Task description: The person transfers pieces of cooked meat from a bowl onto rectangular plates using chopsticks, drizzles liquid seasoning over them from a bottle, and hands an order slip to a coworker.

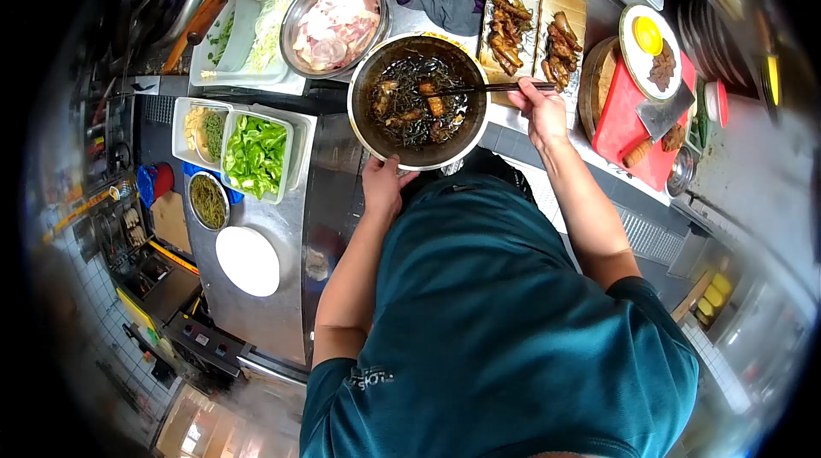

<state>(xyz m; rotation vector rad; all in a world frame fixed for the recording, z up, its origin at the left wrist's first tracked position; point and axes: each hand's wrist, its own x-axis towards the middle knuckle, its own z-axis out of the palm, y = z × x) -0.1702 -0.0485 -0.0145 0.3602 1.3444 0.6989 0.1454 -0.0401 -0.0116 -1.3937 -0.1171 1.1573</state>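
My right hand (542, 112) is closed round a pair of chopsticks (496, 88). Their tips reach left into a large bowl (366, 129), at a browned piece of meat (434, 105) in dark liquid with dark shreds. Whether the tips pinch the piece or only touch it, I cannot tell. My left hand (385, 187) grips the bowl's near rim, fingers partly hidden beneath. Right of the bowl, two rectangular plates (541, 43) hold browned meat pieces. Behind it to the left stands a bowl of raw meat (332, 26).
On the right, a red cutting board (611, 137) carries a cleaver (664, 116) and a white plate (633, 56) with a yellow cup. Left are tubs of cut green peppers (255, 154) and shredded cabbage (269, 35), plus white plates (247, 261). A grey cloth (451, 3) lies behind the bowl.
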